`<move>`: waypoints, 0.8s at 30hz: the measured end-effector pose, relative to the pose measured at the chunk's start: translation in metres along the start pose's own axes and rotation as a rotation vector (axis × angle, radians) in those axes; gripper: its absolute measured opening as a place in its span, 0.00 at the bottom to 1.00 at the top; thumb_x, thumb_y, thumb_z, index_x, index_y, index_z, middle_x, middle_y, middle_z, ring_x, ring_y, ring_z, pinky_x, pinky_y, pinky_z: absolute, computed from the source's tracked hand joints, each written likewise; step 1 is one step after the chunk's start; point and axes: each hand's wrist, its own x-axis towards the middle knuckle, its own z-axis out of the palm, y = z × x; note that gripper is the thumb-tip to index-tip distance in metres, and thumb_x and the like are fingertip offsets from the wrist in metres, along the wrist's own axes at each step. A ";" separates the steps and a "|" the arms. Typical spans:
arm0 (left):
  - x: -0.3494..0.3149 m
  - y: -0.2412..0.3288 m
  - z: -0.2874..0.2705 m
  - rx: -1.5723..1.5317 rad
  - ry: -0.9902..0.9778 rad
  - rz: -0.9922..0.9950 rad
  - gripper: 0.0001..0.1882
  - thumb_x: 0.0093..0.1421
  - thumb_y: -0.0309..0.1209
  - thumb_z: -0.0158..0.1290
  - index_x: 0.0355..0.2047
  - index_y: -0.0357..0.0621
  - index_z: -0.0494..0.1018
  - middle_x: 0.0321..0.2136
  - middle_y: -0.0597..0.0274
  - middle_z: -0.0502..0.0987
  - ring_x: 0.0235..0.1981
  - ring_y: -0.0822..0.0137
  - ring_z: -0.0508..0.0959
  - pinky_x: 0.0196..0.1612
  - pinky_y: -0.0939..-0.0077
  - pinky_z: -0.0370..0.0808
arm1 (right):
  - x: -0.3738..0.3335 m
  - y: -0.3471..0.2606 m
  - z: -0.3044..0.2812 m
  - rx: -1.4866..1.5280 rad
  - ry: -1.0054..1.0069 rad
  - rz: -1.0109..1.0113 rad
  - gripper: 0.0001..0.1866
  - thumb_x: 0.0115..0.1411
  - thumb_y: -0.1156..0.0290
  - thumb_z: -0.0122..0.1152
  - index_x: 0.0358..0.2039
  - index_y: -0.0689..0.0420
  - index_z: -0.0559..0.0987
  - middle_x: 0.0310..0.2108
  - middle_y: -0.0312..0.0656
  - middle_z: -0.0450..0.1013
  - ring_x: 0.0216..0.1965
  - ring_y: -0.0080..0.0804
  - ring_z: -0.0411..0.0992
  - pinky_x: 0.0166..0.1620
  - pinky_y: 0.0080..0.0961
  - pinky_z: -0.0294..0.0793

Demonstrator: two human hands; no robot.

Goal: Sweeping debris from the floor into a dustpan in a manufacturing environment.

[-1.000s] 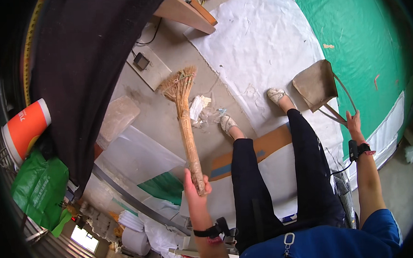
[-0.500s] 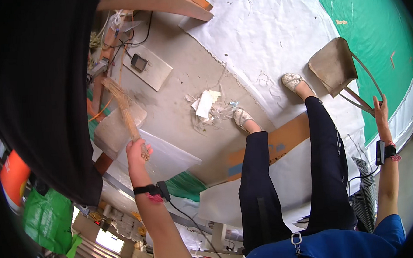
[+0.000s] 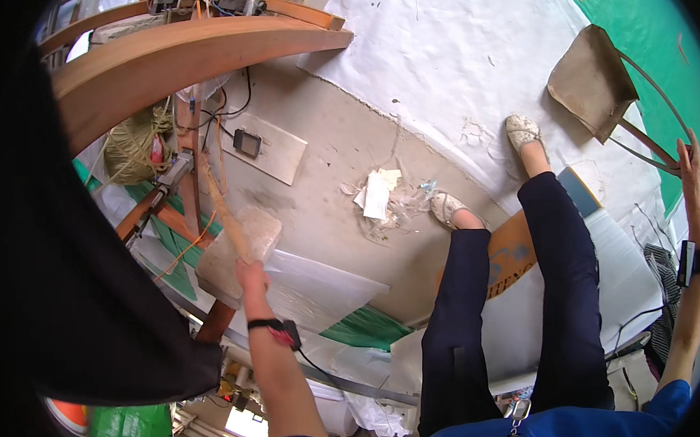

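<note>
My left hand (image 3: 252, 276) is closed around a straw hand broom (image 3: 230, 223), whose far end reaches over a pale stone block (image 3: 260, 231) toward a wooden post. Some motion blurs the broom. At the right, my right hand (image 3: 691, 165) grips the long handle of a worn metal dustpan (image 3: 594, 85); the fingers are partly hidden by the handle. White paper scraps (image 3: 376, 195) and clear plastic film lie in a small heap on the floor between the two tools, beside my left shoe (image 3: 451, 208).
A curved wooden beam (image 3: 199, 48) crosses the upper left. Below it are a board with a small black device (image 3: 247, 143), cables and a bundle of cord (image 3: 134, 147). White sheeting (image 3: 436, 56) and green sheeting (image 3: 632, 14) cover the floor. A dark cloth (image 3: 117, 310) blocks the left side.
The view has shifted left, so the floor things sit farther right. My left hand still holds the broom, now turned with its grip end hidden; the dustpan stays in my right hand.
</note>
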 end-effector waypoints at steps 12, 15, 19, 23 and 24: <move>-0.077 -0.090 -0.019 0.677 -0.041 0.204 0.43 0.42 0.23 0.52 0.59 0.47 0.46 0.28 0.44 0.74 0.30 0.47 0.75 0.34 0.59 0.71 | -0.011 -0.015 0.000 0.062 0.015 0.095 0.29 0.60 0.56 0.50 0.58 0.53 0.59 0.26 0.36 0.62 0.23 0.20 0.62 0.27 0.17 0.64; -0.158 -0.093 -0.054 0.221 -0.291 -0.126 0.43 0.43 0.21 0.49 0.61 0.49 0.46 0.21 0.54 0.71 0.16 0.62 0.73 0.18 0.68 0.71 | 0.000 0.015 0.008 0.084 0.024 -0.005 0.30 0.59 0.55 0.51 0.57 0.55 0.59 0.23 0.34 0.61 0.22 0.20 0.59 0.24 0.18 0.60; -0.196 -0.083 -0.054 -0.215 -0.331 -0.238 0.41 0.46 0.21 0.48 0.61 0.54 0.47 0.18 0.64 0.66 0.12 0.72 0.66 0.11 0.76 0.66 | 0.010 0.022 0.005 0.112 -0.019 0.004 0.31 0.57 0.53 0.53 0.56 0.57 0.60 0.22 0.35 0.62 0.22 0.21 0.60 0.24 0.19 0.60; -0.114 -0.043 -0.023 -0.276 -0.185 -0.073 0.36 0.46 0.17 0.43 0.57 0.51 0.53 0.22 0.60 0.67 0.10 0.70 0.66 0.09 0.75 0.64 | 0.009 0.009 0.002 0.046 -0.031 0.037 0.32 0.57 0.52 0.53 0.56 0.57 0.60 0.22 0.35 0.62 0.22 0.22 0.60 0.24 0.21 0.62; -0.081 -0.029 -0.014 -0.315 -0.125 -0.103 0.32 0.46 0.17 0.44 0.54 0.49 0.56 0.23 0.60 0.67 0.10 0.69 0.67 0.09 0.74 0.64 | 0.008 0.006 0.001 0.019 -0.057 -0.011 0.32 0.57 0.52 0.53 0.56 0.57 0.60 0.22 0.35 0.62 0.22 0.22 0.60 0.24 0.21 0.62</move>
